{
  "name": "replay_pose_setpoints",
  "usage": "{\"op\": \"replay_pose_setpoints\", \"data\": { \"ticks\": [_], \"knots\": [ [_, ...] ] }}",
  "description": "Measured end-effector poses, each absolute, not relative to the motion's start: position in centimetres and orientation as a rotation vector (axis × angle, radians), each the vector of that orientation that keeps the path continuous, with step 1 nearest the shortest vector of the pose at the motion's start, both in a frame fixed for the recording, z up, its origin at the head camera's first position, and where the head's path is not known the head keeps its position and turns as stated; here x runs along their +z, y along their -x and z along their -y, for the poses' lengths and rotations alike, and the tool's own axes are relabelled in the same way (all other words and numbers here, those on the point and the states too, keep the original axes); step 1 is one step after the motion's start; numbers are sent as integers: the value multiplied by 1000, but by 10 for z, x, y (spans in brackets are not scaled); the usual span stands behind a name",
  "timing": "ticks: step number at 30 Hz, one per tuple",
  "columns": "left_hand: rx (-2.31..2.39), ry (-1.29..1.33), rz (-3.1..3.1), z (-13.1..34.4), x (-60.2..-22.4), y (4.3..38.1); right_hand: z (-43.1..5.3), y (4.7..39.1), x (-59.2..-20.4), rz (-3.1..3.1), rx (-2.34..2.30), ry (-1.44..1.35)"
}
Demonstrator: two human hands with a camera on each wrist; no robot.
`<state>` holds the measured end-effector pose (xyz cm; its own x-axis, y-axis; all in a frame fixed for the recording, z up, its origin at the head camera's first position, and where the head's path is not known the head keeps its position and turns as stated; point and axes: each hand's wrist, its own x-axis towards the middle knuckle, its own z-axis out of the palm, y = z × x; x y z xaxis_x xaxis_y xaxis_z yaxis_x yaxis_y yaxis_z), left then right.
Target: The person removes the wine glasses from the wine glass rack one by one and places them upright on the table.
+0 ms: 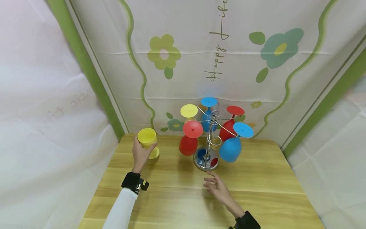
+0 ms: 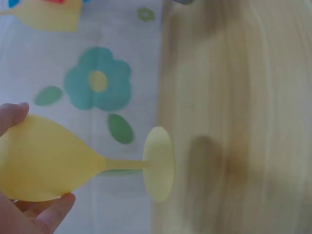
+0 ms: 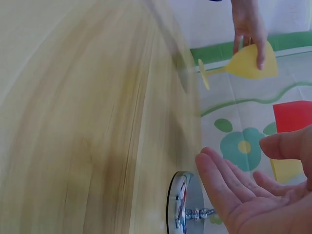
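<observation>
My left hand (image 1: 140,155) grips a yellow plastic goblet (image 1: 147,138) round its bowl, thumb on one side and fingers on the other. The goblet is upright, and in the left wrist view its round foot (image 2: 159,164) hangs above the tabletop, with a shadow below. Right of it stands a chrome glass rack (image 1: 212,136) with upside-down goblets hanging by their feet: red (image 1: 188,145), blue (image 1: 230,149), another red (image 1: 227,130), and a blue and a yellow one behind. In front of the rack's base (image 1: 206,166), my right hand (image 1: 218,190) holds nothing, its fingers loosely extended.
The wood-grain table (image 1: 171,203) runs up to a pale printed curtain (image 1: 194,63) at the back. White cloth (image 1: 43,133) hangs along the left side, and more cloth (image 1: 337,152) along the right. The hanging goblets spread out round the rack's central post.
</observation>
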<state>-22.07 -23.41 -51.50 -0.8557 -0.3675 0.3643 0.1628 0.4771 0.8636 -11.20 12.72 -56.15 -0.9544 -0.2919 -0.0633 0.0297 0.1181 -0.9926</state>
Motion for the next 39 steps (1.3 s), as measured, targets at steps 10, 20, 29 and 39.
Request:
{"op": "replay_pose_setpoints", "data": {
  "ticks": [10, 20, 29, 39],
  "knots": [
    [-1436, -340, 2235, 234, -545, 228, -152, 113, -556, -2233, -1983, 103],
    [-1443, -307, 2272, 238, -551, 231, -196, 123, -555, -2406, -1901, -55],
    [-1485, -304, 2231, 245, -559, 221, -246, 155, -522, -2713, -1653, -43],
    [-1514, -169, 2279, 239, -560, 234, -282, 191, -434, -3001, -1847, 80]
  ]
}}
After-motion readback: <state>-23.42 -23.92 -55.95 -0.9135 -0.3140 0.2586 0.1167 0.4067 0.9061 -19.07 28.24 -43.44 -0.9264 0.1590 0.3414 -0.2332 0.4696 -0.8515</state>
